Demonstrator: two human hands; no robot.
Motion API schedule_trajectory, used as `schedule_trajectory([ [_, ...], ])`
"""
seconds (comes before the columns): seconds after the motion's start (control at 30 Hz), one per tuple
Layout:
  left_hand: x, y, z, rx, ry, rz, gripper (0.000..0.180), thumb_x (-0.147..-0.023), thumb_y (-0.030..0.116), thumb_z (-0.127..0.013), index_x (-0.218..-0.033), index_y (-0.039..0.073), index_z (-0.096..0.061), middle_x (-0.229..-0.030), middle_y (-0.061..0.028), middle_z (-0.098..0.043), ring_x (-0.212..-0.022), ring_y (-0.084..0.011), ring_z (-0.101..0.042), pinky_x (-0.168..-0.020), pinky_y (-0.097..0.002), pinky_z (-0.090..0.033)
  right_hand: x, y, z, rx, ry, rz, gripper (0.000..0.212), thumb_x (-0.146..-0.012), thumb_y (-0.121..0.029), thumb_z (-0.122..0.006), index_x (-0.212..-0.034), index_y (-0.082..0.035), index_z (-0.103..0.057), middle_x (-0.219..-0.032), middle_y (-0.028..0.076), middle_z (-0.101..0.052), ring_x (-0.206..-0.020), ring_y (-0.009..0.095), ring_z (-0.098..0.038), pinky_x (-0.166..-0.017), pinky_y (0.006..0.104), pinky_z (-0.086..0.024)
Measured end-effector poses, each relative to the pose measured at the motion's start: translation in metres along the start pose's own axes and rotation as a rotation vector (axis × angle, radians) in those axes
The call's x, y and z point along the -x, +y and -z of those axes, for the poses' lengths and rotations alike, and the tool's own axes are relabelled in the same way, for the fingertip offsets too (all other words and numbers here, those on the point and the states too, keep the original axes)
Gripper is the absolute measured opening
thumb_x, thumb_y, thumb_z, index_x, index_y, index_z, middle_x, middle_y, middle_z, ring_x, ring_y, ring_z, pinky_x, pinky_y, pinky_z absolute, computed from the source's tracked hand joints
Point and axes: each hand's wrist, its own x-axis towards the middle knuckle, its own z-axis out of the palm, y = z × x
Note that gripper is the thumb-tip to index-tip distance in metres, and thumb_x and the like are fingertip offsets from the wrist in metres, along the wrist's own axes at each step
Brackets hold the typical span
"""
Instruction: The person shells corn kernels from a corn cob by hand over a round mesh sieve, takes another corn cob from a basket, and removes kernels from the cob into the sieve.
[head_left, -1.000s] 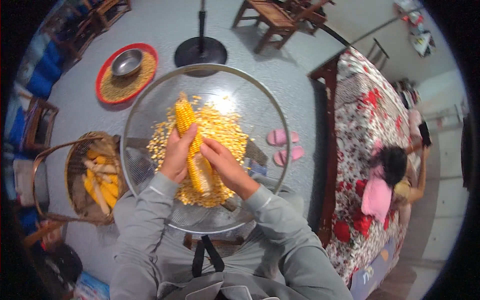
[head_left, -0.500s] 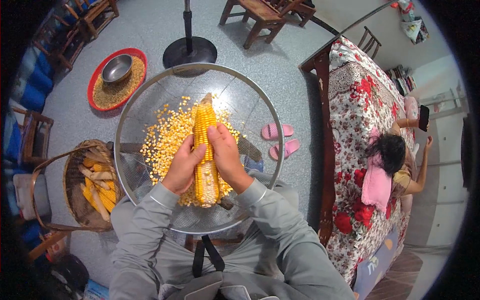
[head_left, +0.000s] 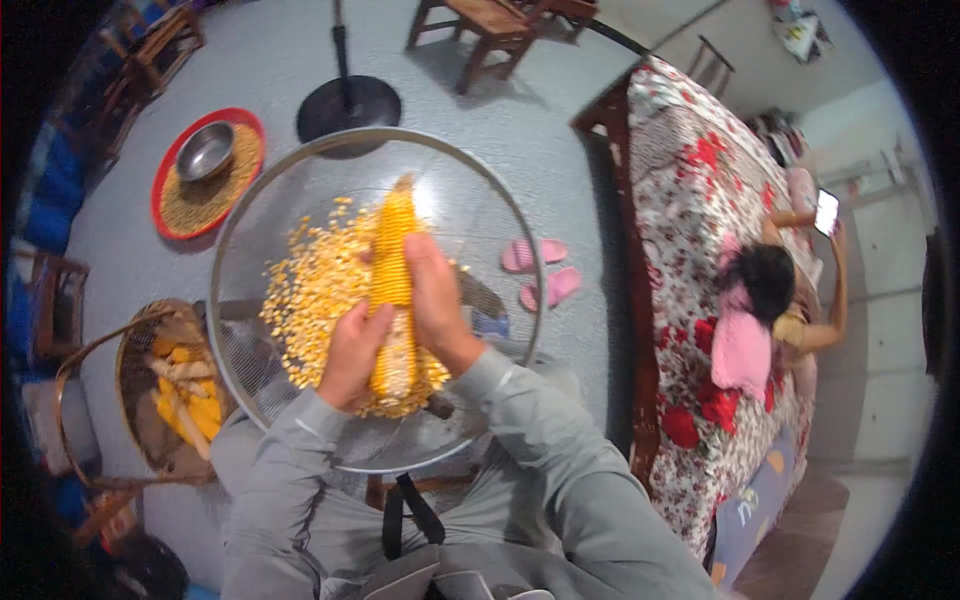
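Observation:
A yellow corn cob (head_left: 393,255) stands nearly lengthwise before me, its pale tip pointing away. Kernels are gone from a strip near its lower end. My left hand (head_left: 354,350) grips the lower left side, with the thumb pressed on the cob. Higher up, my right hand (head_left: 435,300) wraps around the right side. Beneath both hands lies a round wire-mesh sieve (head_left: 215,285) with a metal rim, holding a heap of loose corn kernels (head_left: 310,290), mostly left of the cob.
At left stands a wicker basket (head_left: 128,400) with cobs inside. Beyond it are a red basin (head_left: 160,215) of grain with a metal bowl (head_left: 205,152), and a black stand base (head_left: 350,108). Pink slippers (head_left: 550,288) lie right of the sieve. A person (head_left: 800,290) with a phone lies on the flowered bed (head_left: 670,350).
My left hand has slid down the cob toward its lower end, while my right hand sits higher relative to it. The whole view has shifted, and the person's phone has turned.

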Motion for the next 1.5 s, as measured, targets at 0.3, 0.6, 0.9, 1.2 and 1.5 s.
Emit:
schedule_trajectory([
  [0.3,0.01,0.009,-0.003,0.079,-0.008,-0.037,0.035,-0.098,0.021,-0.052,-0.127,0.002,-0.048,-0.107,-0.004,-0.06,-0.092,-0.0111,-0.06,-0.079,-0.0285,-0.051,0.001,-0.004,-0.015,-0.051,-0.047,-0.04,0.032,-0.103,-0.032,-0.042,-0.114,-0.002,-0.049,-0.098,0.008,-0.06,-0.085,0.018,-0.065,-0.073,0.0298,-0.053],
  [0.6,0.006,0.004,-0.003,0.102,0.031,-0.042,0.034,-0.1,0.028,-0.054,-0.123,0.003,-0.049,-0.107,-0.0037,-0.06,-0.094,-0.0131,-0.06,-0.082,-0.0298,-0.05,0.0,0.006,-0.013,-0.042,-0.036,-0.035,0.024,-0.103,-0.027,-0.046,-0.107,-0.004,-0.05,-0.095,-0.002,-0.048,-0.087,0.006,-0.041,-0.08,0.0234,-0.038],
  [0.9,0.002,-0.004,-0.005,-0.036,0.024,-0.079,0.035,-0.098,0.024,-0.056,-0.124,0.001,-0.05,-0.107,-0.0051,-0.06,-0.093,-0.0128,-0.06,-0.082,-0.0289,-0.05,0.0,0.006,-0.006,0.033,-0.064,-0.027,0.034,-0.102,-0.03,-0.045,-0.121,-0.002,-0.047,-0.1,0.007,-0.06,-0.083,0.015,-0.063,-0.075,0.0275,-0.052],
  [1.2,-0.002,-0.01,0.008,0.038,0.149,0.004,0.034,-0.101,0.034,-0.051,-0.114,0.004,-0.058,-0.092,-0.0018,-0.063,-0.076,-0.0096,-0.059,-0.064,-0.0274,-0.05,-0.006,0.029,-0.005,0.192,0.055,-0.004,0.029,-0.1,-0.03,-0.051,-0.111,-0.003,-0.055,-0.101,0.003,-0.059,-0.091,0.01,-0.053,-0.082,0.0274,-0.045],
  [1.5,0.003,0.004,-0.011,0.02,-0.011,-0.018,0.038,-0.09,0.013,-0.065,-0.123,-0.001,-0.051,-0.108,-0.0059,-0.061,-0.093,-0.013,-0.061,-0.082,-0.0291,-0.052,-0.001,0.0,-0.004,0.012,-0.001,-0.151,0.022,-0.101,-0.026,-0.05,-0.106,-0.004,-0.052,-0.087,0.004,-0.059,-0.071,0.01,-0.057,-0.063,0.026,-0.048],
])
